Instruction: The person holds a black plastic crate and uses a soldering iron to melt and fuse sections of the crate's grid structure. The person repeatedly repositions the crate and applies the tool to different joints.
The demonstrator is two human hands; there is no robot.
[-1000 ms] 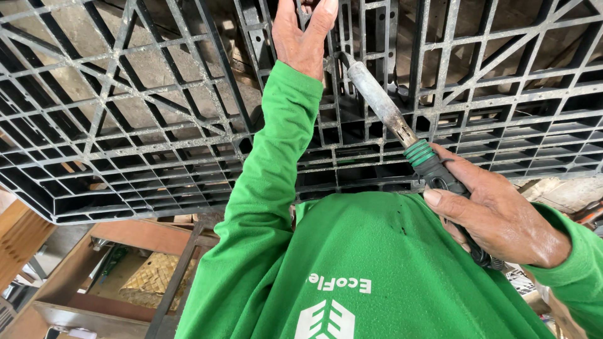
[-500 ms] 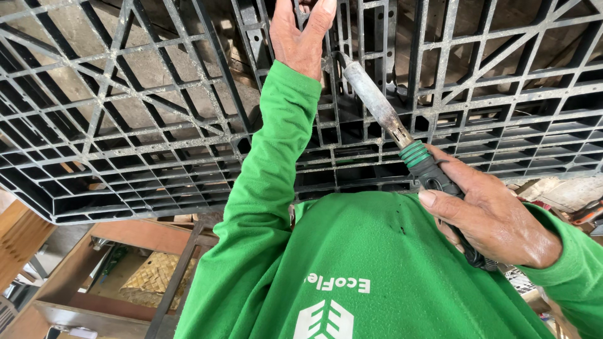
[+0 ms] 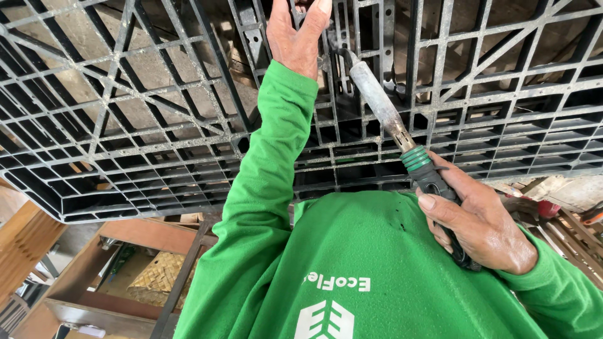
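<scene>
I think I am in a workshop where things get fixed. A big black plastic pallet [image 3: 125, 125] fills most of what I see, and it looks dusty and scratched. Low on the left there is a rough wooden frame [image 3: 81, 276] with a woven mat [image 3: 157, 282] inside it. On the right I see more wood pieces [image 3: 565, 232] piled up. It all looks messy and well used.
</scene>
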